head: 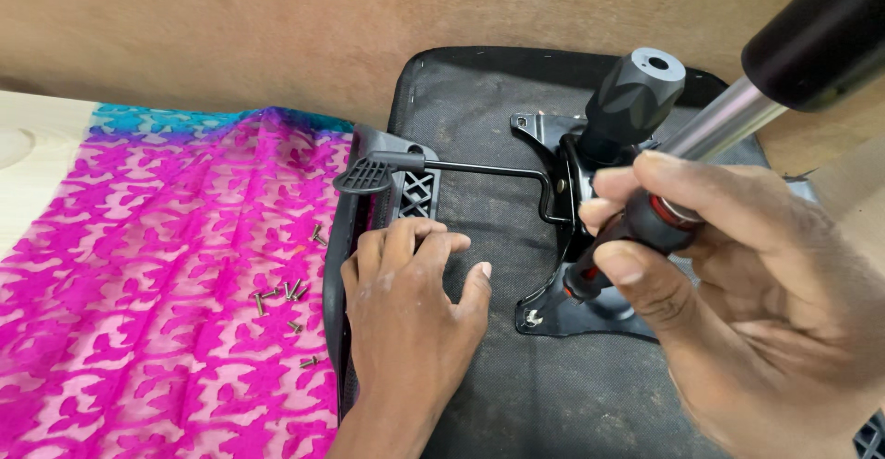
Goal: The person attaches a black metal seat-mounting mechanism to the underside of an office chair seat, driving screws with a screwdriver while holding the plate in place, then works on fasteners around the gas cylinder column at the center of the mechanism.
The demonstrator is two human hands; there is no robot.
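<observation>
Overhead, upturned black chair seat (pixel 479 367) lay under both hands, metal mechanism plate (pixel 553 146) on its underside. Pink patterned cloth (pixel 147 293) spread left of grip. Right hand (pixel 737 284) closed around red-and-black screwdriver (pixel 636 238), tip down at screw (pixel 533 316) in plate's near corner, just below grip. Left hand (pixel 406 302) pressed flat on seat, fingers spread, holding nothing. Loose screws (pixel 286 298) scattered on cloth, well left of grip; judging by them, several fastenings remained unfitted.
</observation>
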